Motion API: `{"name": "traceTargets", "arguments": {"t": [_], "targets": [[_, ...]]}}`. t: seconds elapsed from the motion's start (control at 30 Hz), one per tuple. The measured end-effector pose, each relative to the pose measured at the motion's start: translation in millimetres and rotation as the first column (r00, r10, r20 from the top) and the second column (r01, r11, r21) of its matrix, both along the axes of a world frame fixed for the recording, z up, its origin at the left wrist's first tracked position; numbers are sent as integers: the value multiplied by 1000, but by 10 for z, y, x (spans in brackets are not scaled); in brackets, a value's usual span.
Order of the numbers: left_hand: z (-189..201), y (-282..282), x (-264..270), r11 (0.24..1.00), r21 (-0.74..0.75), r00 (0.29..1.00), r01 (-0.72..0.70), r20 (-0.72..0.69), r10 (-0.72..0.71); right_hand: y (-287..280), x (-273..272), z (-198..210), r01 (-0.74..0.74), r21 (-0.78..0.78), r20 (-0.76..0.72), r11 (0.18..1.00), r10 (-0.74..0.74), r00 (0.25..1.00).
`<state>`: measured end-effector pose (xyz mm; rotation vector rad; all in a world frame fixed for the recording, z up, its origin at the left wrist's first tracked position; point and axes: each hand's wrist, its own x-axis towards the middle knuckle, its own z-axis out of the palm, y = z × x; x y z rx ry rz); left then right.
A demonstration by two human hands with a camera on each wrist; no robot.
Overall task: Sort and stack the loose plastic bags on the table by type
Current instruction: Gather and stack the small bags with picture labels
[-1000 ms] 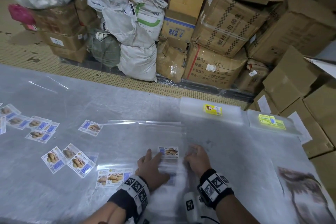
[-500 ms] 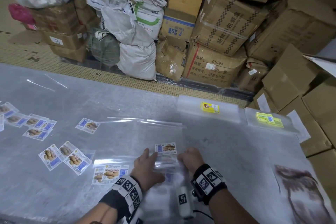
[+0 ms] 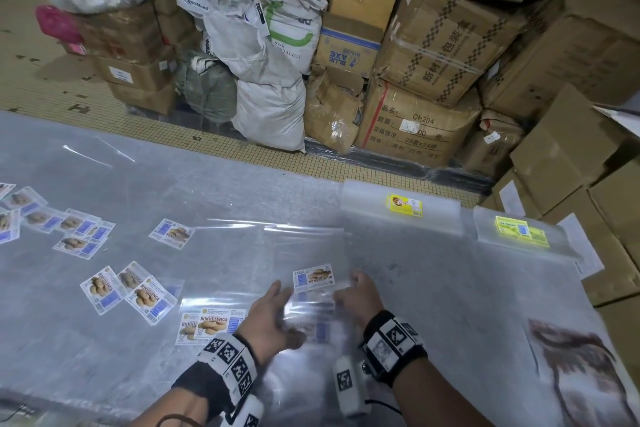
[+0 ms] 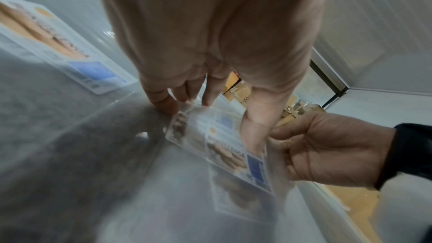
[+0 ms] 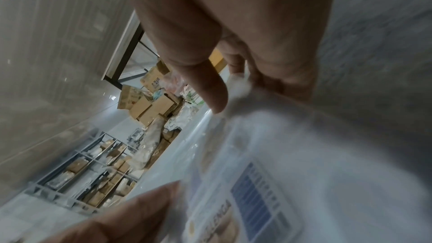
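Observation:
A clear plastic bag with a "Biskut Lenga" biscuit label (image 3: pixel 313 277) lies near the table's front edge, between my two hands. My left hand (image 3: pixel 277 308) holds its left side, fingers at the far edge and thumb over the label (image 4: pixel 222 147). On the right side, my right hand (image 3: pixel 349 295) pinches the bag's edge (image 5: pixel 238 84) between thumb and fingers. The plastic is buckled up between the hands. More bags with the same label (image 3: pixel 138 295) lie loose to the left.
Two neat stacks of bags with yellow labels sit at the table's far right, one (image 3: pixel 403 205) and another (image 3: pixel 521 230). A pair of labelled bags (image 3: pixel 211 322) lies beside my left wrist. Cardboard boxes (image 3: pixel 433 55) and white sacks (image 3: pixel 270 107) crowd the floor beyond the table (image 3: pixel 207 184).
My hands have drawn slightly closer together on the labelled bag, and its plastic has bunched up between them.

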<state>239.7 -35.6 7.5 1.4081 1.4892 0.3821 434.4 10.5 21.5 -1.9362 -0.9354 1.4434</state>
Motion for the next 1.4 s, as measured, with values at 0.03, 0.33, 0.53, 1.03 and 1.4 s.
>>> {"name": "traceTargets", "arguments": {"t": [0.03, 0.33, 0.53, 1.03, 1.4], "targets": [[12, -5, -10, 1000, 0, 1000, 5, -2, -5, 1, 16, 6, -4, 12, -22, 1000, 4, 1000], [-31, 17, -49, 999, 19, 997, 41, 61, -42, -102, 112, -8, -54, 126, -213, 991, 81, 974], [-40, 65, -13, 991, 128, 996, -38, -75, 48, -164, 324, 33, 48, -4, -360, 999, -46, 932], [-4, 365, 525, 858, -441, 759, -265, 453, 467, -259, 945, 171, 150, -105, -496, 983, -183, 849], [-134, 303, 742, 862, -383, 809, -332, 355, 469, -243, 869, 52, 28, -82, -249, 996, -48, 967]]}}
